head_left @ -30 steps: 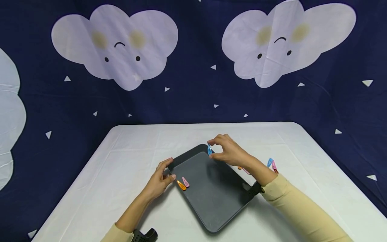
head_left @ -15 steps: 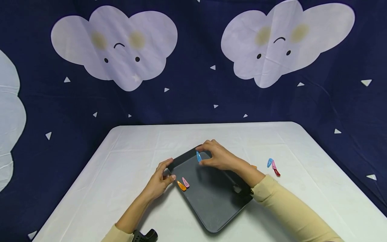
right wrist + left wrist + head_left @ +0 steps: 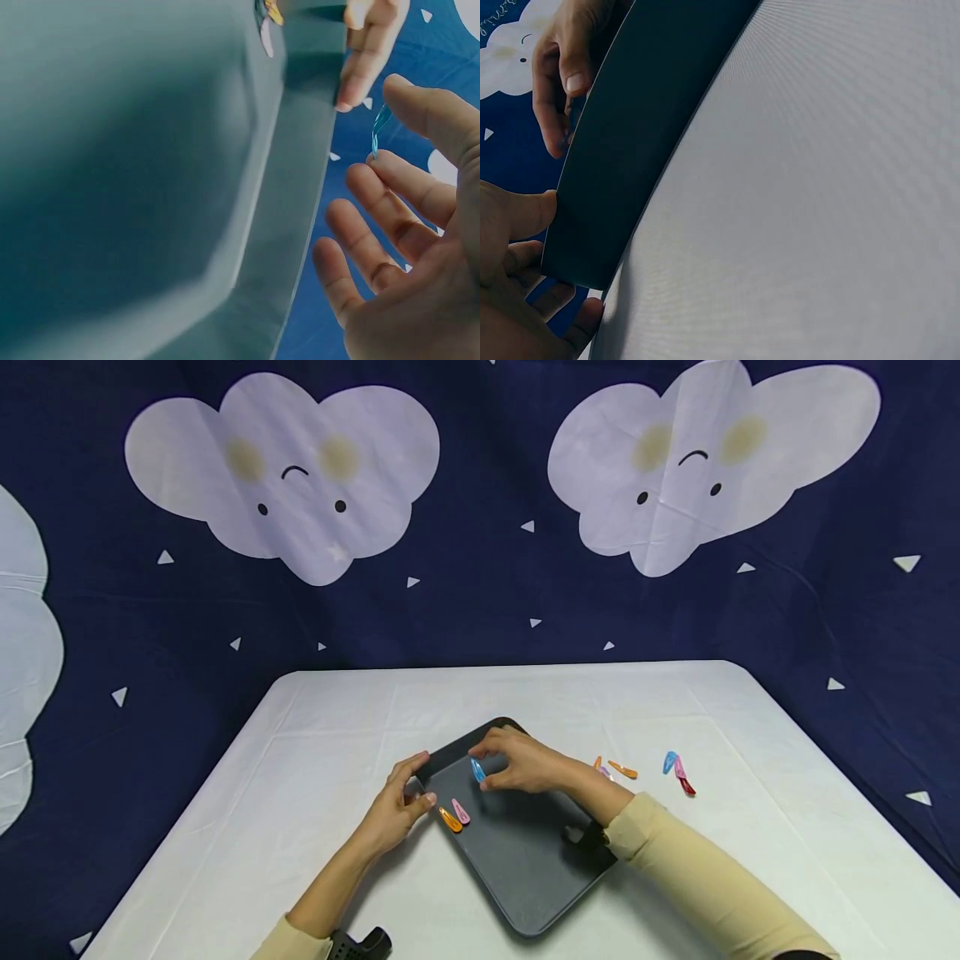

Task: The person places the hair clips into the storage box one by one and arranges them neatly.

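Between thumb and index fingertip, my right hand [image 3: 528,764] pinches a blue snap hair clip [image 3: 477,770] above the dark grey tray [image 3: 517,881]. The right wrist view shows the same blue clip [image 3: 380,129] pinched, the other fingers spread. At the tray's left corner, my left hand [image 3: 393,810] grips the rim, thumb near the inside edge; the left wrist view shows its fingers [image 3: 555,300] around the corner. Inside the tray, close to that thumb, lie a pink hair clip [image 3: 461,812] and an orange hair clip [image 3: 450,820], side by side.
On the white table [image 3: 360,718], right of the tray, lie another orange clip [image 3: 623,769] and a purple one [image 3: 606,774], partly behind the right forearm. Farther right, a blue clip [image 3: 670,762], a pink clip [image 3: 679,767] and a red clip [image 3: 687,787] lie close together.
My right hand has moved left and nearer over the tray, carrying the blue hair clip from the far rim towards the pink and orange clips. The left hand has stayed on the tray corner.
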`<act>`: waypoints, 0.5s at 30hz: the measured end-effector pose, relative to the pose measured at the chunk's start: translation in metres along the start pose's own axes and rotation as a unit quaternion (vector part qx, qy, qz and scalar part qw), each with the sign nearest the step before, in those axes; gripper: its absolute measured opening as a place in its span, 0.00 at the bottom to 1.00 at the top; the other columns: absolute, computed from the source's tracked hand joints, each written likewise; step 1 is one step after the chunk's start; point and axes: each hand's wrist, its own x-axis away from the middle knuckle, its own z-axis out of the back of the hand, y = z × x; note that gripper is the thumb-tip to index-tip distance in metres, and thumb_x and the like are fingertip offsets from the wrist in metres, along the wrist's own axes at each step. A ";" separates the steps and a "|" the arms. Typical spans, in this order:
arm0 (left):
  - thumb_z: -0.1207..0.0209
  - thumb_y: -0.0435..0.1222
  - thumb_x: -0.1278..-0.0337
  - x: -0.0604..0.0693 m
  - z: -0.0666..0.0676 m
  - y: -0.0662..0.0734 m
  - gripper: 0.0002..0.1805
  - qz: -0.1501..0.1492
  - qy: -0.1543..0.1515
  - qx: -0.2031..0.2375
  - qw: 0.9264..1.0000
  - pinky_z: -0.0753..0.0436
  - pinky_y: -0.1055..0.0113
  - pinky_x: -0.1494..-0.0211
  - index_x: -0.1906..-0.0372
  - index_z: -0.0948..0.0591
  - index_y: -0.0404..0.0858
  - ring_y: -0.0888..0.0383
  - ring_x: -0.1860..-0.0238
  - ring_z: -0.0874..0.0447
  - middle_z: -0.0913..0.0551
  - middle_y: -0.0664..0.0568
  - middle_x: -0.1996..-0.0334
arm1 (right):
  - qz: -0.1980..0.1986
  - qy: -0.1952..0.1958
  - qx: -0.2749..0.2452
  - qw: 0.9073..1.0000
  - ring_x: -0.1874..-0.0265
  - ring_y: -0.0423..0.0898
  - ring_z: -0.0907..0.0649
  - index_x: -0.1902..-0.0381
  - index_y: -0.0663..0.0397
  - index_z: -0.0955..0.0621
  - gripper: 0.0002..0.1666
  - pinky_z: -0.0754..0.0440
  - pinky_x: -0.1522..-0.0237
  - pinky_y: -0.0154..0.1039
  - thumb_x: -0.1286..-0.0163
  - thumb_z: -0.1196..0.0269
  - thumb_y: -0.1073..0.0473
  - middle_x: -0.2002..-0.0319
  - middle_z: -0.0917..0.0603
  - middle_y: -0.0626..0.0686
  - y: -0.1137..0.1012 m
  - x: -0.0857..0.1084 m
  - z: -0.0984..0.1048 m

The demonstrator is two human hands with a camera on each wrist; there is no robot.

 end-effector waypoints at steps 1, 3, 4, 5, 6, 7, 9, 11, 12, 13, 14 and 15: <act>0.42 0.29 0.42 0.000 0.000 0.000 0.34 0.000 0.000 0.001 1.000 0.29 0.71 0.47 0.30 0.38 0.38 0.48 0.35 0.39 0.40 0.46 0.30 | 0.000 -0.004 0.002 1.000 0.49 0.46 0.26 0.44 0.54 0.21 0.28 0.28 0.46 0.45 0.43 0.32 0.52 0.52 0.21 0.48 0.000 0.000 -0.002; 0.42 0.29 0.41 0.000 0.000 0.000 0.34 0.001 0.000 0.003 1.000 0.29 0.72 0.48 0.30 0.38 0.37 0.48 0.35 0.39 0.41 0.46 0.30 | -0.004 -0.013 0.007 1.000 0.50 0.45 0.26 0.44 0.52 0.21 0.28 0.27 0.46 0.44 0.42 0.32 0.51 0.52 0.21 0.47 0.000 -0.001 -0.005; 0.42 0.29 0.41 0.000 0.000 0.000 0.34 0.001 0.000 0.003 1.000 0.29 0.72 0.48 0.30 0.38 0.37 0.48 0.35 0.38 0.41 0.46 0.30 | -0.004 -0.018 0.007 1.000 0.50 0.45 0.26 0.44 0.52 0.21 0.28 0.27 0.47 0.44 0.42 0.32 0.51 0.52 0.21 0.47 0.000 -0.001 -0.006; 0.42 0.29 0.41 0.000 0.000 0.000 0.34 0.001 -0.001 0.003 1.000 0.29 0.73 0.48 0.30 0.38 0.38 0.48 0.35 0.38 0.41 0.46 0.30 | -0.005 -0.023 0.008 1.000 0.50 0.45 0.26 0.44 0.52 0.21 0.27 0.27 0.47 0.43 0.42 0.32 0.51 0.52 0.21 0.47 -0.001 -0.002 -0.007; 0.42 0.30 0.41 0.000 0.000 0.000 0.33 0.002 -0.001 0.003 1.000 0.29 0.73 0.48 0.30 0.38 0.38 0.48 0.36 0.38 0.41 0.46 0.30 | -0.005 -0.027 0.008 1.000 0.50 0.45 0.26 0.45 0.52 0.21 0.27 0.27 0.47 0.44 0.42 0.32 0.51 0.52 0.21 0.47 -0.001 -0.002 -0.009; 0.42 0.30 0.41 0.000 0.000 0.000 0.33 0.002 -0.001 0.004 1.000 0.29 0.73 0.48 0.30 0.38 0.38 0.48 0.36 0.38 0.40 0.47 0.30 | -0.006 -0.032 0.011 0.999 0.49 0.45 0.26 0.45 0.52 0.21 0.27 0.27 0.47 0.43 0.42 0.32 0.51 0.52 0.21 0.47 -0.002 -0.002 -0.010; 0.42 0.30 0.41 0.001 0.000 0.000 0.33 0.002 -0.001 0.005 1.000 0.29 0.73 0.49 0.30 0.38 0.38 0.49 0.36 0.38 0.40 0.47 0.30 | -0.008 -0.039 0.012 0.999 0.49 0.45 0.26 0.45 0.51 0.21 0.27 0.28 0.46 0.44 0.42 0.32 0.51 0.52 0.21 0.47 -0.002 -0.003 -0.013; 0.42 0.30 0.41 0.000 0.000 0.000 0.33 0.003 -0.001 0.005 1.000 0.29 0.73 0.49 0.30 0.37 0.39 0.49 0.37 0.38 0.40 0.47 0.30 | -0.011 -0.046 0.020 0.999 0.48 0.45 0.27 0.45 0.50 0.21 0.27 0.29 0.44 0.44 0.42 0.32 0.50 0.51 0.21 0.46 -0.001 -0.004 -0.016; 0.42 0.30 0.41 0.000 0.000 0.001 0.33 0.004 -0.001 0.006 1.000 0.29 0.73 0.49 0.30 0.37 0.39 0.49 0.37 0.38 0.40 0.47 0.30 | -0.012 -0.049 0.022 0.998 0.47 0.45 0.27 0.45 0.50 0.21 0.28 0.29 0.43 0.44 0.43 0.32 0.49 0.51 0.21 0.46 0.000 -0.004 -0.017; 0.42 0.30 0.41 0.000 0.000 0.001 0.33 0.004 -0.001 0.007 1.000 0.29 0.73 0.49 0.31 0.37 0.39 0.49 0.37 0.38 0.40 0.47 0.30 | -0.013 -0.053 0.023 0.998 0.47 0.46 0.27 0.45 0.50 0.21 0.28 0.30 0.43 0.45 0.43 0.32 0.49 0.51 0.21 0.46 0.000 -0.005 -0.018; 0.42 0.29 0.41 0.000 0.000 0.001 0.33 0.004 0.000 0.007 1.000 0.29 0.73 0.49 0.31 0.37 0.39 0.49 0.36 0.38 0.40 0.47 0.30 | -0.013 -0.056 0.023 0.998 0.47 0.46 0.27 0.45 0.50 0.21 0.28 0.30 0.42 0.45 0.43 0.32 0.49 0.50 0.21 0.46 0.000 -0.005 -0.019; 0.42 0.29 0.41 0.000 0.000 0.001 0.33 0.005 0.001 0.007 1.000 0.29 0.73 0.48 0.31 0.37 0.39 0.49 0.36 0.38 0.40 0.47 0.30 | -0.014 -0.060 0.023 0.998 0.46 0.46 0.26 0.44 0.49 0.21 0.28 0.30 0.42 0.45 0.42 0.32 0.50 0.49 0.21 0.46 0.000 -0.006 -0.020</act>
